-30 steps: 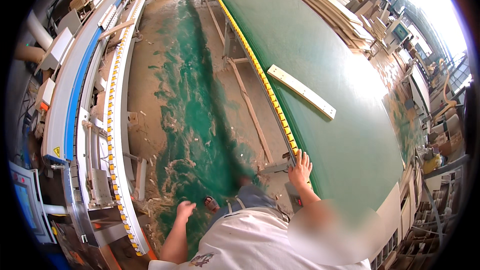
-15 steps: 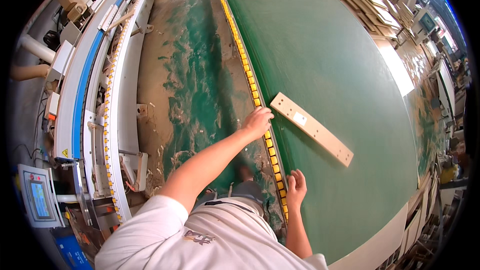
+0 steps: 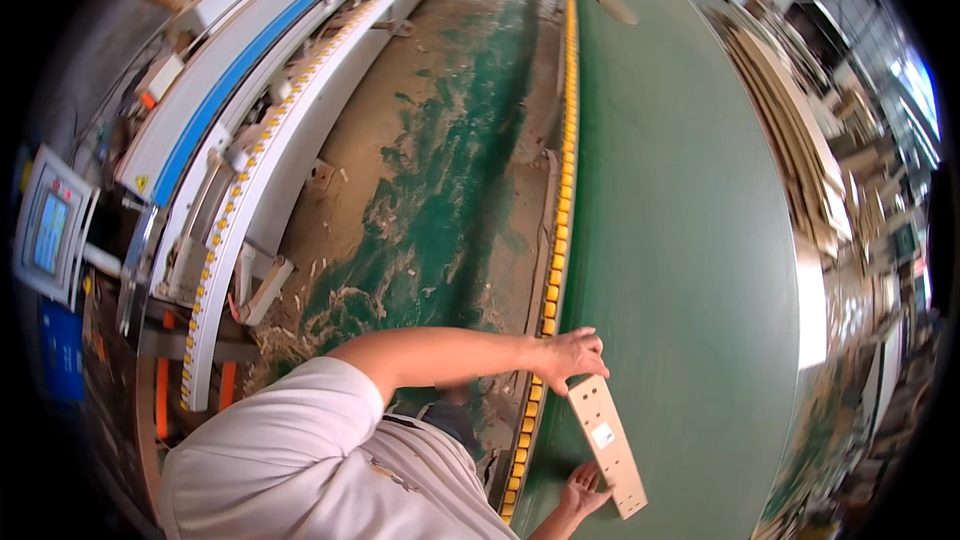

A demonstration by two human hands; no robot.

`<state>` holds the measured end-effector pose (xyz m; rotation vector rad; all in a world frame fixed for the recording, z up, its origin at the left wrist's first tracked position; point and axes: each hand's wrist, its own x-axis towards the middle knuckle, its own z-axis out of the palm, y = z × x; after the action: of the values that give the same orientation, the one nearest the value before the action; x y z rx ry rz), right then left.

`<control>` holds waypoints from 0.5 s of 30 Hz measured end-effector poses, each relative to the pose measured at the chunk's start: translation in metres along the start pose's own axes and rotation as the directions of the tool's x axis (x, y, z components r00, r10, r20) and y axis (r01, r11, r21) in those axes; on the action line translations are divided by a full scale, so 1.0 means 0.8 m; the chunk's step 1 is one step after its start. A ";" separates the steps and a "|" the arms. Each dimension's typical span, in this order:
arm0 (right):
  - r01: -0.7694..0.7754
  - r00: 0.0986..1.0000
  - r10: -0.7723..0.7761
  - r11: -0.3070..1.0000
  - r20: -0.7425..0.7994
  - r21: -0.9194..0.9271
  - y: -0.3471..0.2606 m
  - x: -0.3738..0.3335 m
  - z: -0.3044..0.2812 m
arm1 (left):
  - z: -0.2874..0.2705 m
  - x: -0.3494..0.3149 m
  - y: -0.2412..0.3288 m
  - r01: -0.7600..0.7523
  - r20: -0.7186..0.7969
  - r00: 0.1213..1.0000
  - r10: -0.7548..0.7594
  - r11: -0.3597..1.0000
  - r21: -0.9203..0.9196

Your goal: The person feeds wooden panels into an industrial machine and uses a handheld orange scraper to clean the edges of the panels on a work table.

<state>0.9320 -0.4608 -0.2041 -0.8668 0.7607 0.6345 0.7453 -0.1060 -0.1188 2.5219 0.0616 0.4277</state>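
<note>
In the head view, the pale wooden board (image 3: pixel 612 452) lies steeper across the picture and closer to your body than half a second ago, over the near part of the green belt (image 3: pixel 690 240). Its drilled holes and white label (image 3: pixel 602 435) face up.

Your left hand (image 3: pixel 572 356), which was above the yellow rollers (image 3: pixel 558 240) and apart from the board, now touches its far end, thumb at the corner and fingers extended; you can't tell from here whether it grips.

Your right hand (image 3: pixel 584 492) was well apart from the board and is now against its left edge near the close end, fingers partly curled. Whether it is clasping the wood is also unclear.

Farther up the belt, a blurred wooden piece (image 3: pixel 608 2) now shows more fully. The control panel (image 3: pixel 50 225) at your left sits higher in the picture than before.
</note>
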 end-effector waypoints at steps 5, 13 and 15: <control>0.131 0.893 -0.023 0.969 0.449 -0.209 0.070 0.018 0.117 | -0.113 -0.204 0.038 0.267 -0.298 0.928 -0.221 0.956 0.120; 0.671 0.371 0.168 0.632 0.913 -0.389 0.554 -0.376 0.312 | -0.081 -0.654 0.155 0.930 -0.337 0.257 -0.906 0.327 -0.169; 0.789 0.062 0.412 0.537 0.909 -0.297 0.684 -0.448 0.278 | -0.085 -0.747 0.197 0.866 -0.367 0.092 -0.926 0.256 -0.430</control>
<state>0.3855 -0.0631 -0.0586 -1.0636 -1.2369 1.0997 0.1500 -0.2817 -0.1515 1.6065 1.7249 0.5682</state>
